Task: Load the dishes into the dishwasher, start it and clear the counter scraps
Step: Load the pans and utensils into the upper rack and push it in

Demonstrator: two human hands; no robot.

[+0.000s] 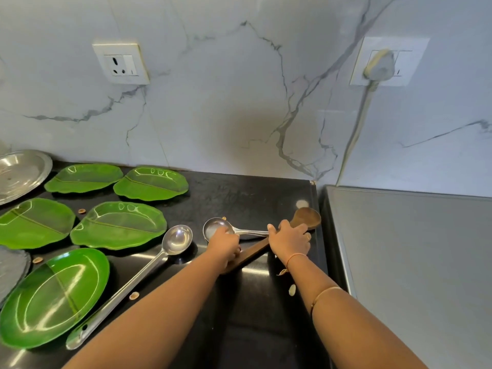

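A glossy black stone worktop [239, 193] carries five shiny green leaf-shaped plates [119, 225], each with a raised midrib, spread over its left half. A long steel ladle [177, 239] with a round, mirror-bright bowl lies slantwise beside them. Near the back right corner a small steel ladle [215, 226] and a dark wooden spoon [306, 217] with a flat handle cross each other. The left hand [225, 245] has its fingers curled down around the lower part of the wooden spoon's handle, and its knuckles hide the edge of the small ladle's bowl. The right hand [290, 238] is curled over the wooden spoon's neck, covering the crossing, so the end of the small ladle's handle vanishes under its thumb. Pale nut-shell scraps [134, 295] lie scattered among the dishes. A round steel plate [18, 171] and a grey plate [10, 267] are cut off at the left edge. A matte grey appliance top [412, 249] adjoins the worktop on the right; what it is cannot be made out.
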